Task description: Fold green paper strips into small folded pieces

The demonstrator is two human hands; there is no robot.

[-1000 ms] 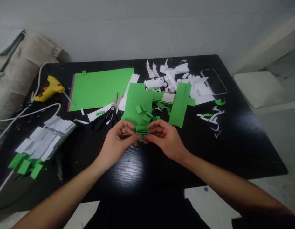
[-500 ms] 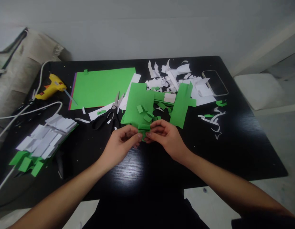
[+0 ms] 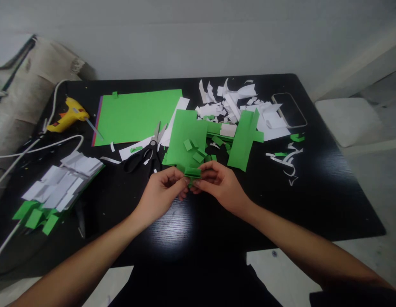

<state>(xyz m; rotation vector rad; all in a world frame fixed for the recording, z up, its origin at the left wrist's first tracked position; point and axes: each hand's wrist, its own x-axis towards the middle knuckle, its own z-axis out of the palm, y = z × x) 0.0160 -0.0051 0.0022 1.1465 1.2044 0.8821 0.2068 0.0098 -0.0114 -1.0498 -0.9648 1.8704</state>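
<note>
Between the fingertips of both hands is a small folded piece of green paper (image 3: pixel 193 172), held above the table's front half. My left hand (image 3: pixel 167 186) pinches its left side, thumb in front. My right hand (image 3: pixel 219 182) grips the right side the same way. Part of the folded piece is hidden by the fingers. Just beyond it lies a green paper rectangle (image 3: pixel 188 128) with several small folded green bits on top. Black-handled scissors (image 3: pixel 152 147) rest left of that, blades pointing away. A longer green strip (image 3: pixel 244 138) lies to the right.
A yellow glue gun (image 3: pixel 70 116) with a white cord is at the left. Nearer stands a layered white-and-green paper piece (image 3: pixel 62 183). Green sheets (image 3: pixel 137 117) lie at the back, white paper scraps (image 3: pixel 230 104) and a phone (image 3: pixel 289 111) at the back right.
The folded green piece has tilted slightly between my fingertips, and less of its lower part shows. Both hands keep nearly the same place; the other things have not moved.
</note>
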